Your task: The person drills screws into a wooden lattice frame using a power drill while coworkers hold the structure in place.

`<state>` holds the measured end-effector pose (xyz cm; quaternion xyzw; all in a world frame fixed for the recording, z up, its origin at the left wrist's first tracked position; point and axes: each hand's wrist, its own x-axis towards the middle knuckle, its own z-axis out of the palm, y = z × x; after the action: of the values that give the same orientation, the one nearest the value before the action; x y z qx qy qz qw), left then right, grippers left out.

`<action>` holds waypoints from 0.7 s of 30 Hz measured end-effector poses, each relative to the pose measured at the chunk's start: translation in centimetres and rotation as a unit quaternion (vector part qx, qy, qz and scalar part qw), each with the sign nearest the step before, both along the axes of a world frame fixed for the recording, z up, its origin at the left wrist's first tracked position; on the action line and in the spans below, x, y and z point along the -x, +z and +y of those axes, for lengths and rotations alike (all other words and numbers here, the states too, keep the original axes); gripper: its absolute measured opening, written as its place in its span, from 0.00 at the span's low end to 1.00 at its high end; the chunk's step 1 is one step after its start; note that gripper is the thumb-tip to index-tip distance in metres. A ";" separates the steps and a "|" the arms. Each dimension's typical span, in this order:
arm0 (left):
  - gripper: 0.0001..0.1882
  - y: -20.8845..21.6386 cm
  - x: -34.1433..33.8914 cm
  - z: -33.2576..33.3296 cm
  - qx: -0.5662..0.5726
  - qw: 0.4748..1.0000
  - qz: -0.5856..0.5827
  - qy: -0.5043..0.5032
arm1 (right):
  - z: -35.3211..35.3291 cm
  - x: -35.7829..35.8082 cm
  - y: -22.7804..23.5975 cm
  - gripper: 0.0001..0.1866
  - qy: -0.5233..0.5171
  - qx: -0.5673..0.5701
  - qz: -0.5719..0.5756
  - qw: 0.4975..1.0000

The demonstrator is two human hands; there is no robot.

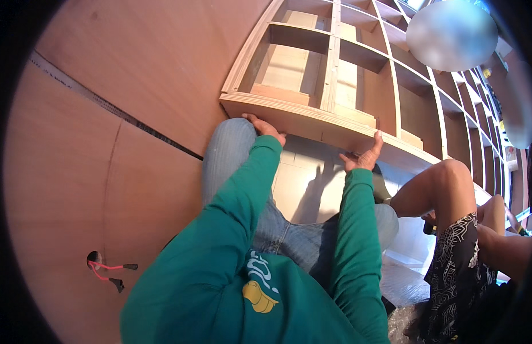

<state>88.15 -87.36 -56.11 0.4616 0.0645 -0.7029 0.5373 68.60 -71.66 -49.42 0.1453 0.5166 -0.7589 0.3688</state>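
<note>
A large wooden grid frame (300, 114) of pale plywood strips, divided into several open cells, slants across the upper right. My left hand (266, 128) is closed on its near edge board close to the left corner, fingers against the board and thumb toward the right. Farther right along the same board, my right hand (363, 157) holds the lower edge from below. Its thumb points up against the board's face, and its other fingers are partly hidden. The frame's near edge is above my bent knees, with the left knee (228, 143) almost touching the corner.
Brown wood panels (157, 189) with a dark seam stand at the left; red wires (108, 266) poke from a hole. Light floor tiles (306, 178) show between my legs. Close on the right, another person's bare knee (449, 178) and patterned shorts (458, 269) crowd the frame.
</note>
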 end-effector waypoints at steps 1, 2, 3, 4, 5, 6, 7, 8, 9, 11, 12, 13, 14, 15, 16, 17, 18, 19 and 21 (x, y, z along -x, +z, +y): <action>0.55 -0.1 0.0 -0.8 0.005 1.000 0.017 -0.006 | -0.1 -0.1 0.0 0.69 0.005 0.030 0.031 0.999; 0.54 -0.3 -0.1 -0.6 0.037 0.999 0.015 -0.017 | -0.5 0.0 -0.1 0.69 0.009 0.059 0.028 0.998; 0.54 -0.2 0.0 -1.1 0.025 1.000 0.011 0.003 | -0.7 -0.2 -0.2 0.69 0.013 0.078 0.021 0.997; 0.53 -0.1 0.0 -1.0 0.020 1.000 0.008 0.008 | -1.0 -0.3 -0.3 0.69 -0.002 0.076 0.030 0.997; 0.52 0.1 0.2 -1.1 0.010 1.000 0.005 0.013 | -1.3 -0.4 -0.5 0.69 -0.016 0.082 0.042 0.996; 0.52 0.3 0.3 -1.1 -0.008 1.000 -0.003 0.007 | -1.5 -0.4 -0.7 0.68 -0.041 0.076 0.049 0.995; 0.52 0.6 0.3 -0.7 0.001 1.000 -0.008 0.003 | -1.8 -0.5 -1.0 0.68 -0.064 0.068 0.052 0.994; 0.52 1.0 0.1 -0.6 0.003 1.000 -0.012 0.006 | -1.6 -0.4 -1.2 0.65 -0.032 0.059 0.059 0.996; 0.52 1.4 0.3 -0.4 0.006 1.000 -0.011 0.003 | -1.8 -0.7 -1.5 0.65 0.038 0.112 0.061 0.991; 0.52 1.9 -0.1 -0.3 0.073 0.997 -0.011 -0.031 | -1.7 -0.4 -1.9 0.61 0.043 0.107 0.065 0.991; 0.53 2.0 0.1 -0.3 0.059 0.997 -0.035 -0.045 | -2.0 -0.2 -2.1 0.58 -0.016 0.025 0.067 0.997; 0.54 2.0 0.0 -0.3 0.069 0.995 0.001 -0.066 | -2.1 -0.2 -2.3 0.60 -0.037 -0.001 0.062 0.997; 0.55 2.1 0.4 -0.5 0.039 0.997 -0.011 -0.069 | -2.1 0.0 -2.3 0.62 -0.016 0.008 0.063 0.998; 0.55 2.3 0.4 -0.5 0.007 0.998 -0.038 -0.043 | -2.1 -0.1 -2.3 0.61 -0.037 0.034 0.043 0.998; 0.55 2.4 0.5 -0.4 0.010 0.998 -0.034 -0.041 | -2.0 -0.2 -2.2 0.60 -0.027 0.018 0.037 0.999; 0.54 2.6 0.5 -0.5 0.013 0.998 -0.042 -0.035 | -2.1 -0.3 -2.0 0.59 -0.028 0.022 0.038 0.999; 0.54 2.6 0.5 -0.3 0.014 0.998 -0.054 -0.029 | -1.9 -0.3 -2.0 0.59 -0.028 0.022 0.034 0.999; 0.54 2.6 0.4 -0.3 0.017 0.998 -0.043 -0.040 | -2.0 -0.3 -1.9 0.59 -0.022 0.020 0.030 0.999; 0.54 2.5 0.3 -0.4 0.029 0.998 -0.034 -0.048 | -1.9 0.1 -2.0 0.60 -0.012 0.017 0.057 0.998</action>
<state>87.88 -87.80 -53.62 0.4720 0.0038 -0.7137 0.5176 68.54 -73.56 -51.47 0.1015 0.5217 -0.7790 0.3327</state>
